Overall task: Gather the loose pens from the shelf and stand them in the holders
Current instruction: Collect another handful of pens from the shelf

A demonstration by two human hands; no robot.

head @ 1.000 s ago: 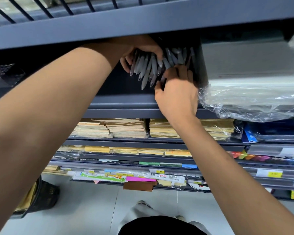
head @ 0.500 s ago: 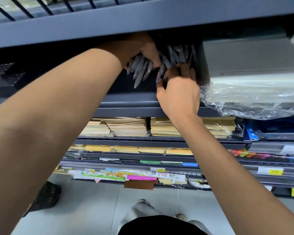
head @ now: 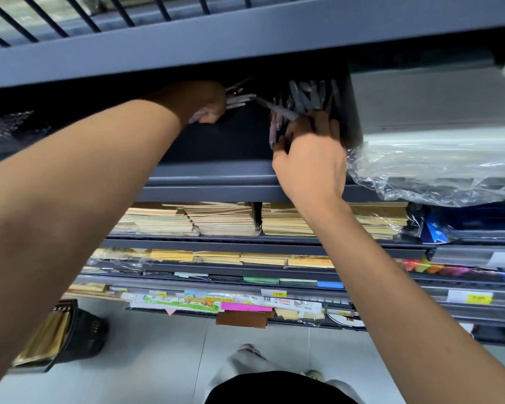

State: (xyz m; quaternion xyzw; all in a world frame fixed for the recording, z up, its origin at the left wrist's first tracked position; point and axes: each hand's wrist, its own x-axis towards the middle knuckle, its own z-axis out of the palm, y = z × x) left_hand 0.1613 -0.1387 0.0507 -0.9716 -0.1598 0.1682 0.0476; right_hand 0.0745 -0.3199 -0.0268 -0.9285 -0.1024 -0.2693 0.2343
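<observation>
matt metal shelf (head: 216, 182), glossy plastic wrap (head: 438, 173)

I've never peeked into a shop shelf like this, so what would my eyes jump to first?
Two bare arms reach up into the dark grey shelf: the left hand grips a bunch of pens, and the right hand pinches some of the grey pens clustered further right. Beside them sits a big box in crinkly clear plastic, and tan paper stacks fill the level below.
</observation>
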